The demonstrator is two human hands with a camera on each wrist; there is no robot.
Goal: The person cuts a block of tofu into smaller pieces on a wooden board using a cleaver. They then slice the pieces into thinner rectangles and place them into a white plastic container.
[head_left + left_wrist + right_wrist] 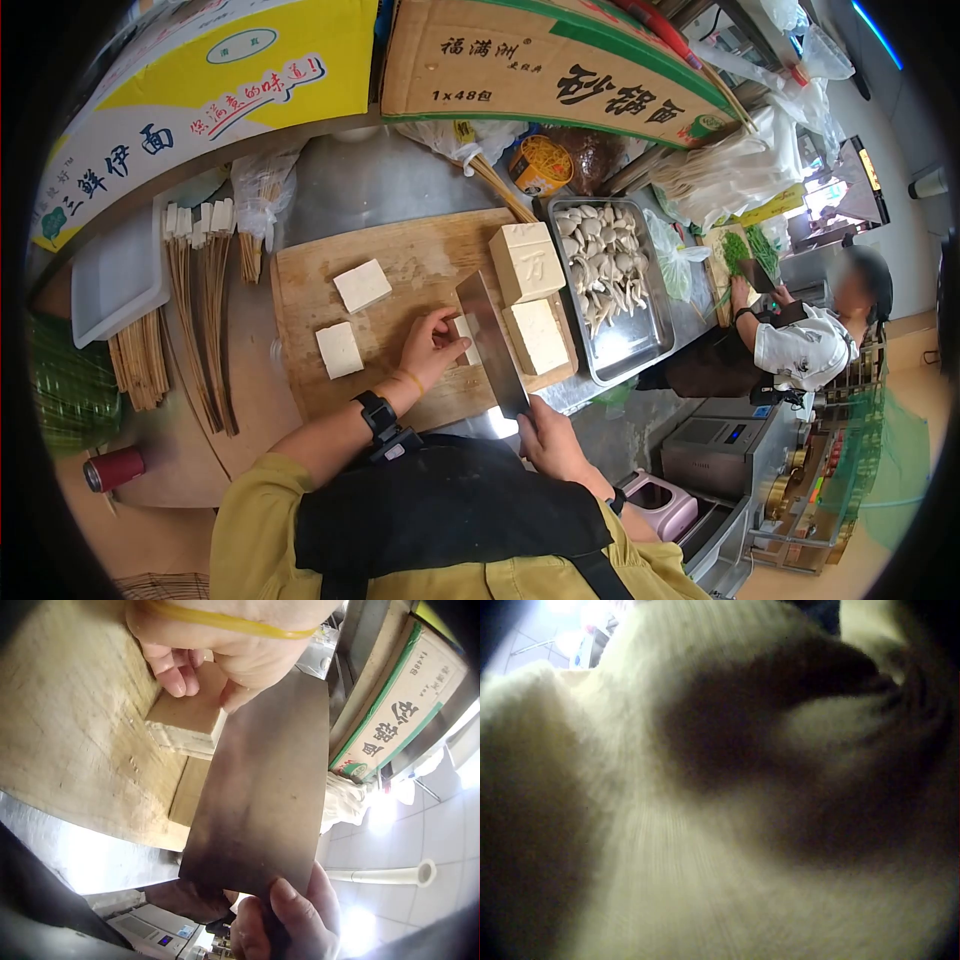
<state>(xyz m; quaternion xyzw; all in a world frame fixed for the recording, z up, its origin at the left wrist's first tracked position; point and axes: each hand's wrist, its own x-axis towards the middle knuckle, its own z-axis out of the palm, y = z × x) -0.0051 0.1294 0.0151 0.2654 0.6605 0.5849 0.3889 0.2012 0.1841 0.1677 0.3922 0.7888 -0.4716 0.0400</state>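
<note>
My right hand (pixel 553 440) grips the handle of a cleaver (pixel 492 345), its broad blade standing on edge over the wooden cutting board (pixel 420 240). Left of the blade, my left hand (pixel 428 352) holds a tofu piece (pixel 187 712) with curled fingertips on its top and the thumb at the edge beside the blade. Two white tofu pieces, one farther (pixel 362 286) and one nearer (pixel 340 350), lie apart on the board's left. Right of the cleaver sit two thick tofu blocks, a stamped one (pixel 526 262) and a plain one (pixel 537 337). Blurred fabric fills the right wrist view.
A metal tray (pixel 655 347) of mushrooms stands against the board's right side. Bundles of skewers (pixel 205 300) and a plastic bin (pixel 122 265) are at left. Cardboard boxes (pixel 560 65) line the back. Another person (pixel 800 340) works with a knife at far right.
</note>
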